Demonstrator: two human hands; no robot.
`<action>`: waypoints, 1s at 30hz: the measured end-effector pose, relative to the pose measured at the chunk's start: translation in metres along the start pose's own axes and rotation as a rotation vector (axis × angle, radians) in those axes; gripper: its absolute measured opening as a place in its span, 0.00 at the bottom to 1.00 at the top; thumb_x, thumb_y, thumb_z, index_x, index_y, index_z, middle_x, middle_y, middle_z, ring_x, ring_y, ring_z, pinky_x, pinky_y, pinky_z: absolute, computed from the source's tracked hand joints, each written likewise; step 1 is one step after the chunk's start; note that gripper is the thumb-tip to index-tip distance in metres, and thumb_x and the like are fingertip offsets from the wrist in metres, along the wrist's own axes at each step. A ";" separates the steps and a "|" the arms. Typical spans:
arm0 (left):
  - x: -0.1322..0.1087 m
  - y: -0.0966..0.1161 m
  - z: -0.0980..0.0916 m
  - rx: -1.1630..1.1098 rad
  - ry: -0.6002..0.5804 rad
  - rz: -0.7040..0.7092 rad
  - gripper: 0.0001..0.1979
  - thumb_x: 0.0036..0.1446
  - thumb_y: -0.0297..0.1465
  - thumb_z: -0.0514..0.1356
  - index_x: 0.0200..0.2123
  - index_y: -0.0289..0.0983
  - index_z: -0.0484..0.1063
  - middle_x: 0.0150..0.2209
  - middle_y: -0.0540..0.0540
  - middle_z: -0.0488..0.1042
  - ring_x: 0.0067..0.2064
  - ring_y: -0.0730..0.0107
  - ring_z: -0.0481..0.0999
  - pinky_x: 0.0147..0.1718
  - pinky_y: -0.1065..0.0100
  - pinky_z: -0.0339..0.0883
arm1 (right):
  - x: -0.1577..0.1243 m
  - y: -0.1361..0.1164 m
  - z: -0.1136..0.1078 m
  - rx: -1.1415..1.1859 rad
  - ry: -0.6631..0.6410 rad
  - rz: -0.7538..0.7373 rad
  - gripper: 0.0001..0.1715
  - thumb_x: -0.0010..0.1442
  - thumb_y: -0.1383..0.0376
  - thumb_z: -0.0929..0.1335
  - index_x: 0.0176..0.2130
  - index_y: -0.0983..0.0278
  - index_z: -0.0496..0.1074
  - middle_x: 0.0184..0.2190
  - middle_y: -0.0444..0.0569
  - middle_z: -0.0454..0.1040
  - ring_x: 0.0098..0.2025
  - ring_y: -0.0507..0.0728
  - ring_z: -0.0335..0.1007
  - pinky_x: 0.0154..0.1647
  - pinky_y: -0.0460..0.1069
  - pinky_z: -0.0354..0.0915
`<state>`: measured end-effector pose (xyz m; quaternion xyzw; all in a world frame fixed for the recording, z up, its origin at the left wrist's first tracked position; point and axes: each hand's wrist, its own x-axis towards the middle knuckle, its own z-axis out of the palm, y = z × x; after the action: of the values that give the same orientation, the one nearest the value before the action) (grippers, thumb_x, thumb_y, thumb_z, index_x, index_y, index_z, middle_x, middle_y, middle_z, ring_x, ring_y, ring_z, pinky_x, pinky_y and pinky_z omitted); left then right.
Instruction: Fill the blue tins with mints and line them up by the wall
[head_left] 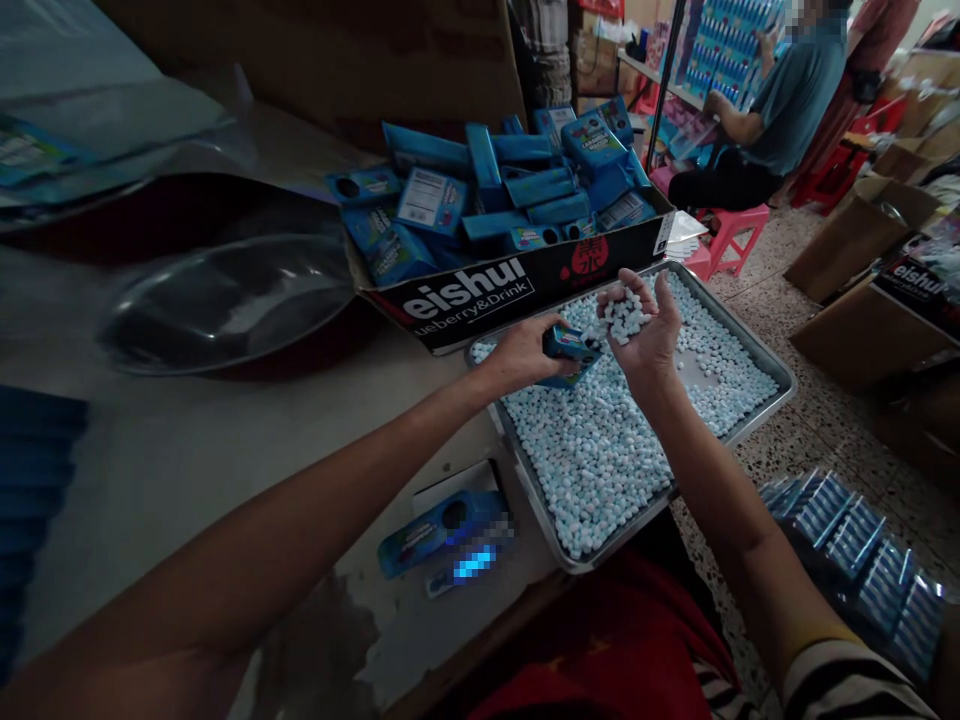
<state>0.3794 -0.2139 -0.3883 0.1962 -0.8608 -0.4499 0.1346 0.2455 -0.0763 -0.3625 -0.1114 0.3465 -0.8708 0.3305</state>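
Note:
My left hand (529,352) grips a small blue carton (568,345) above the left part of a metal tray (780,385). The carton's end faces my other hand. My right hand (651,335) is turned palm up with fingers curled, cupping a heap of small white candies (627,315) close to the carton. Many pale blue-white candies (600,460) cover the tray's bottom, with a bare patch right of my right wrist.
A black cardboard box (480,295) piled with blue cartons (442,200) stands behind the tray. A clear bowl (232,305) sits left. A flat blue package (442,525) lies near me. Plastic-wrapped packs (862,560) are lower right. A seated person (795,110) works behind.

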 end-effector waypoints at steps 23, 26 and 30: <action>-0.006 -0.025 -0.022 -0.377 0.062 -0.033 0.30 0.31 0.36 0.81 0.38 0.40 0.73 0.34 0.52 0.75 0.36 0.63 0.74 0.40 0.63 0.69 | -0.044 -0.002 -0.083 -1.407 -0.560 -0.210 0.39 0.66 0.33 0.72 0.63 0.54 0.78 0.77 0.58 0.67 0.78 0.74 0.62 0.75 0.74 0.61; -0.008 -0.031 -0.018 -0.469 -0.011 -0.032 0.30 0.32 0.36 0.81 0.40 0.39 0.74 0.35 0.52 0.77 0.37 0.65 0.75 0.39 0.65 0.70 | -0.059 0.001 -0.109 -1.882 -0.904 -0.233 0.50 0.64 0.35 0.76 0.74 0.55 0.70 0.82 0.64 0.55 0.82 0.80 0.50 0.77 0.78 0.55; -0.012 -0.027 -0.012 -0.488 -0.057 0.004 0.30 0.36 0.37 0.82 0.42 0.39 0.76 0.39 0.50 0.79 0.40 0.64 0.78 0.42 0.65 0.72 | -0.038 0.016 -0.107 -1.967 -0.971 -0.258 0.32 0.71 0.46 0.74 0.67 0.57 0.77 0.71 0.65 0.70 0.71 0.75 0.66 0.70 0.71 0.65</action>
<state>0.4015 -0.2314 -0.4047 0.1434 -0.7303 -0.6498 0.1545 0.2371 -0.0033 -0.4504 -0.6911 0.7071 -0.1067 0.1053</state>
